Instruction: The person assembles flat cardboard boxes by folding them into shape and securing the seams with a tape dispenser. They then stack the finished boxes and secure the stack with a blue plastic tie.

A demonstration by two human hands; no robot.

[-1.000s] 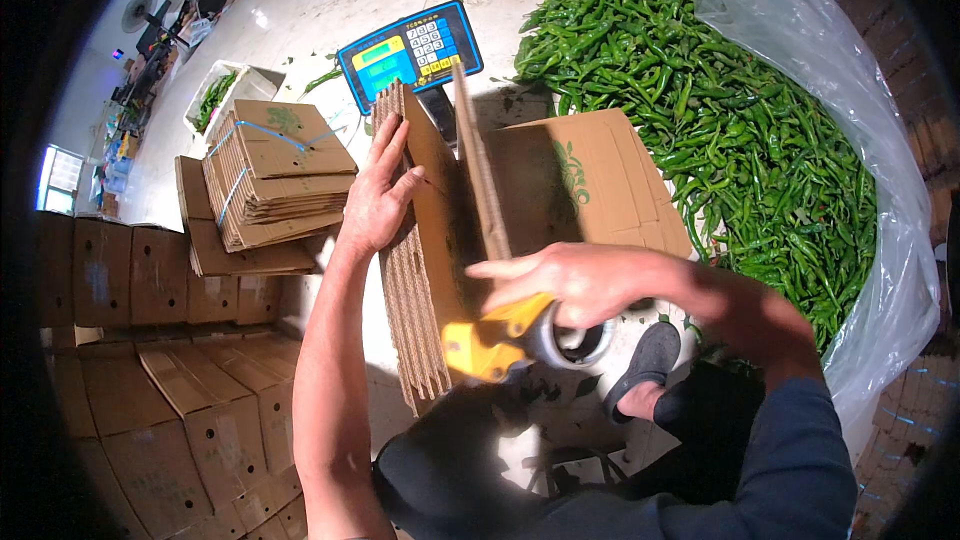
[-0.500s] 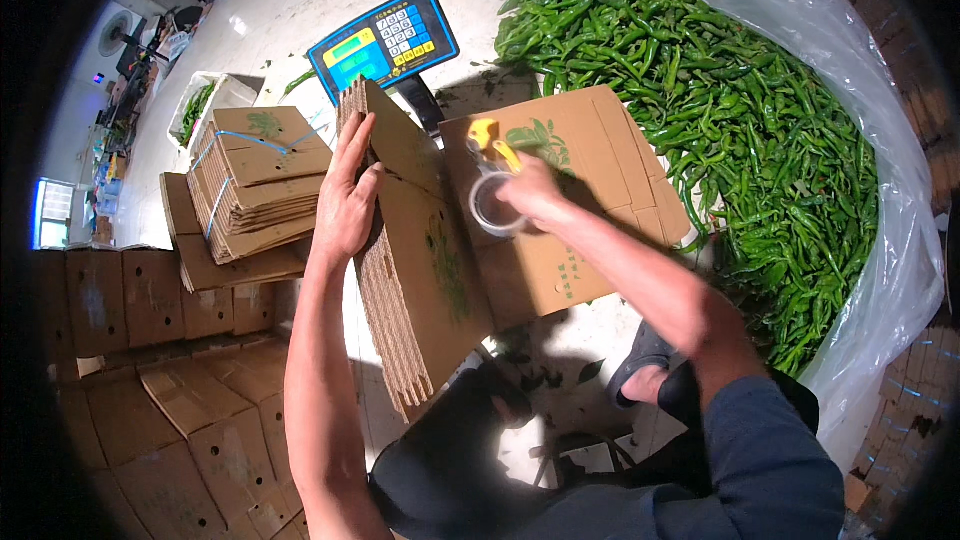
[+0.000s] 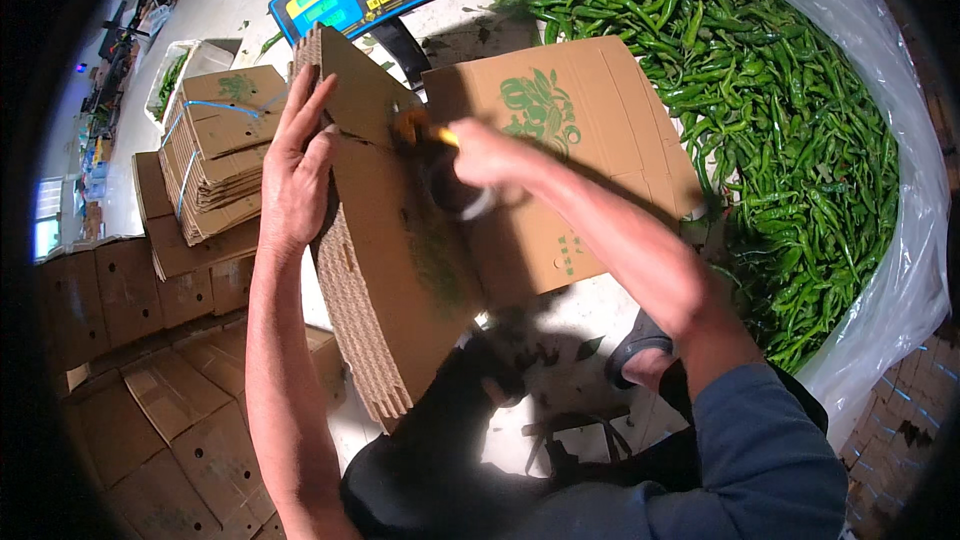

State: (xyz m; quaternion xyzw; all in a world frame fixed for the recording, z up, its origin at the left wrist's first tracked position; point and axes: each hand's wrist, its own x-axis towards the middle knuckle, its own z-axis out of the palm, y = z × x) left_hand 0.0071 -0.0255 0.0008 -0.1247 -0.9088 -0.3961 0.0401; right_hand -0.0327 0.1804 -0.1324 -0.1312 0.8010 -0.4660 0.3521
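One dispenser (image 3: 414, 128) seems nearer upright cartons (image 3: 388, 255).

Floor's (image 3: 235, 10) pale and kinda shiny, with loose leaves (image 3: 589, 348) lying around near lower centre. Far left there's a whitish-blue wall (image 3: 58, 145), a bright window (image 3: 47, 218) right at the edge, plus blurry clutter (image 3: 100, 155) that's too small to make out. Light's pretty harsh tbh: strong shadows, and a blown-out sunny patch (image 3: 505, 445) on the floor, lower centre.
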